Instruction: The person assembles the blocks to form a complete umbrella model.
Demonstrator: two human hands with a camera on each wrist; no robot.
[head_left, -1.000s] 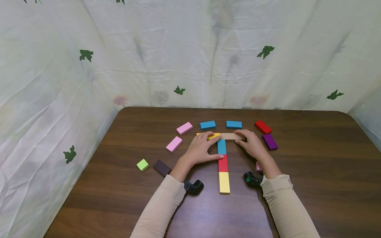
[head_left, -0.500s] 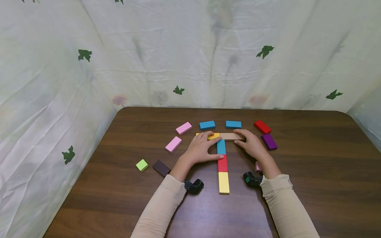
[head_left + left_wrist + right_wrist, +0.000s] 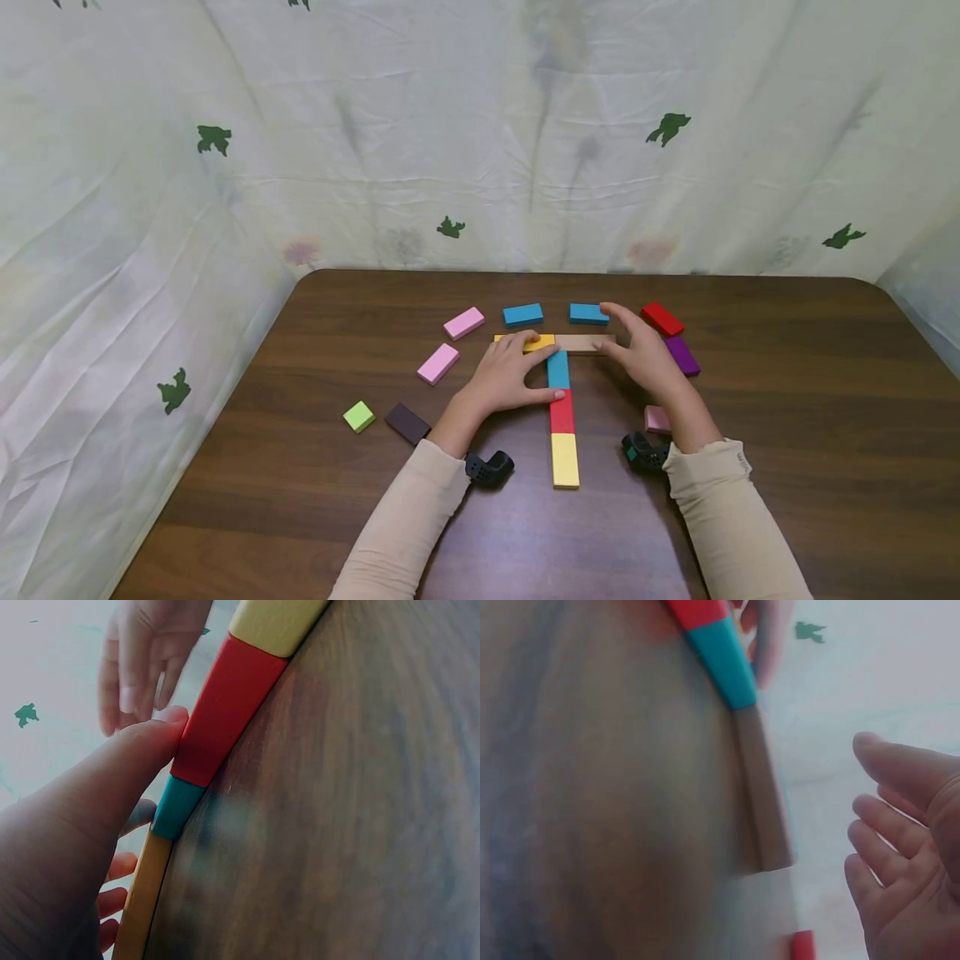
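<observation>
Left hand: (image 3: 501, 377) fingers extended and spread over the join; thumb tip against the red stem block (image 3: 562, 414), other fingers at the orange-yellow bar block (image 3: 148, 892).
Right hand: (image 3: 648, 360) fingers apart, gripping nothing; right wrist view shows it off the tan bar block (image 3: 577, 343). In head view the index tip overlaps the right end of the right blue block (image 3: 588, 314).
T layout: bar is orange-yellow plus tan, end to end. Stem runs toward the person: blue stem block (image 3: 558, 372), red, pale yellow block (image 3: 565, 461), ends touching.
Behind bar: right blue block plus left blue block (image 3: 523, 315), a gap between.
Right side: red loose block (image 3: 662, 319) just beside purple block (image 3: 682, 358); pink block (image 3: 657, 419) near right wrist.
Left side: upper pink block (image 3: 464, 322), lower pink block (image 3: 438, 364), green block (image 3: 359, 416); dark block (image 3: 407, 422) by left wrist.
Surface: (image 3: 300, 500) brown wood-grain, pale sheet (image 3: 525, 150) behind.
</observation>
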